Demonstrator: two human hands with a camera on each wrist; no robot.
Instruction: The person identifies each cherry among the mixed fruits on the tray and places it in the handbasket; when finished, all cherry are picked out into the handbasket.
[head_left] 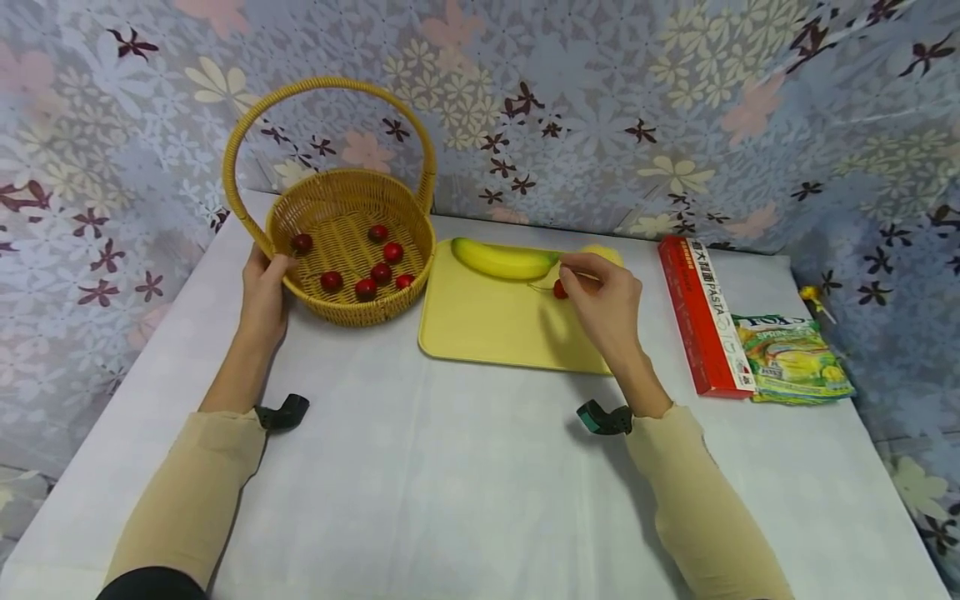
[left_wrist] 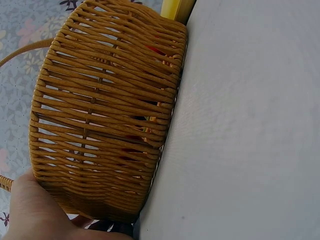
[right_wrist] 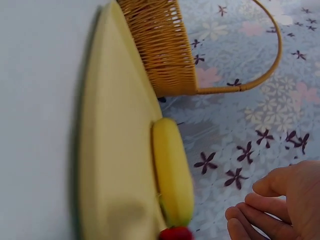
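On the left stands a wicker basket with a tall arched handle and several red cherries inside. My left hand grips its left side near the handle's foot, thumb at the rim; the other fingers are mostly hidden. A yellow tray lies right of the basket, with a banana along its back edge. My right hand hovers over the tray's right part, fingers loosely bent. Close by its fingertips is a red cherry with a stem, apart from the fingers in the right wrist view.
Behind my right hand shows part of a yellow object, mostly hidden. Right of the tray lie a red pasta box and a green-yellow packet. White cloth covers the table; a flowered curtain hangs behind.
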